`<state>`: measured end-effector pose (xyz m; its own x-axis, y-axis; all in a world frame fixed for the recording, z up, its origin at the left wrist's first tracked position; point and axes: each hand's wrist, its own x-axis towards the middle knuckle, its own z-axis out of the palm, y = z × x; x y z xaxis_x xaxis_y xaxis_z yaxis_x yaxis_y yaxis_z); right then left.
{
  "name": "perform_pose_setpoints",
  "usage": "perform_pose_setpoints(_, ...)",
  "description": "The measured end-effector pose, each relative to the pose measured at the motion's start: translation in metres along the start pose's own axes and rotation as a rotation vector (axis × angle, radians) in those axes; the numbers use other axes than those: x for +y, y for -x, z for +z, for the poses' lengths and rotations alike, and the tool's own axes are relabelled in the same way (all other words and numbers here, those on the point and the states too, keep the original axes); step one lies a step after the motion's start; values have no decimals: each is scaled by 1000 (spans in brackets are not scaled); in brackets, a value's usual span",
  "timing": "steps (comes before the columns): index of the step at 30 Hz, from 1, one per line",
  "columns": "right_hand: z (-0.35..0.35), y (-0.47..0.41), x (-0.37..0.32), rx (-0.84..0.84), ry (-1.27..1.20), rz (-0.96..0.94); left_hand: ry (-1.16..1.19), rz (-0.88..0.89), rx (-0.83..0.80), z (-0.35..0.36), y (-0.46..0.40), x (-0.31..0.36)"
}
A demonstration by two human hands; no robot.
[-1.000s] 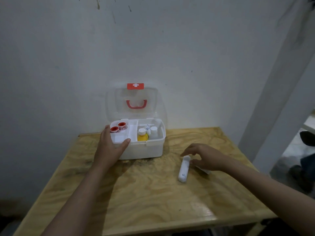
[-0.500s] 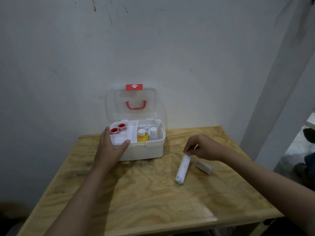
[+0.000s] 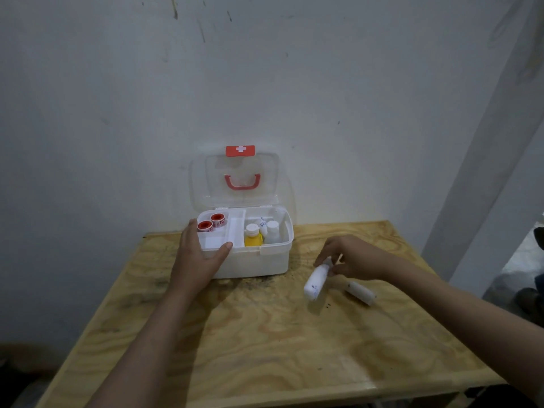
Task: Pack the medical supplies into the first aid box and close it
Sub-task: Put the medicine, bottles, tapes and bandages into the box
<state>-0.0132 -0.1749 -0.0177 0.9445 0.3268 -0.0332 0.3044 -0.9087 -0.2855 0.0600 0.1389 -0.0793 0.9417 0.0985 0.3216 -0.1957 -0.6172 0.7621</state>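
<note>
A white first aid box point(image 3: 259, 262) stands open at the back of the wooden table point(image 3: 265, 343), its clear lid point(image 3: 240, 178) upright against the wall. Inside are two red tape rolls point(image 3: 211, 222), a yellow bottle point(image 3: 253, 235) and small white bottles point(image 3: 272, 231). My left hand point(image 3: 195, 259) grips the box's front left corner, thumb on the rim. My right hand point(image 3: 348, 256) pinches the top end of a white gauze roll point(image 3: 315, 282), whose lower end hangs tilted just above the table. A second white roll point(image 3: 360, 291) lies on the table beside it.
The table sits against a white wall. A pale pillar point(image 3: 482, 172) rises at the right, with dark objects on the floor beyond it point(image 3: 530, 295). Bare wood stretches across the front of the table.
My right hand has closed on the long white roll's upper end and lifted it off the table. The second roll, hidden under that hand a second ago, now lies exposed. My left hand stayed put.
</note>
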Motion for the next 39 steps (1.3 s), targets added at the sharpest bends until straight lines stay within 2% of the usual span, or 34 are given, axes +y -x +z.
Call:
perform_pose_setpoints(6,-58,-28,-37,239,-67,-150,15,-15,-12,0,0,2)
perform_pose_setpoints(11,-83,-87,-82,291,71,-244,46,-38,-24,0,3,4)
perform_pose_setpoints(18,-58,-161,-118,120,300,-256,47,-27,-42,-3,4,3)
perform_pose_setpoints(24,-36,-181,-123,12,320,-242,52,-10,-29,-3,1,2)
perform_pose_setpoints(30,-41,-160,-104,111,156,-223,8,-18,-13,-2,0,2)
perform_pose_setpoints(35,-55,-91,-72,265,40,-198,23,-19,-8,-4,-1,0)
perform_pose_setpoints(39,-51,-24,-29,260,-113,-26,32,3,15,-5,-2,-2)
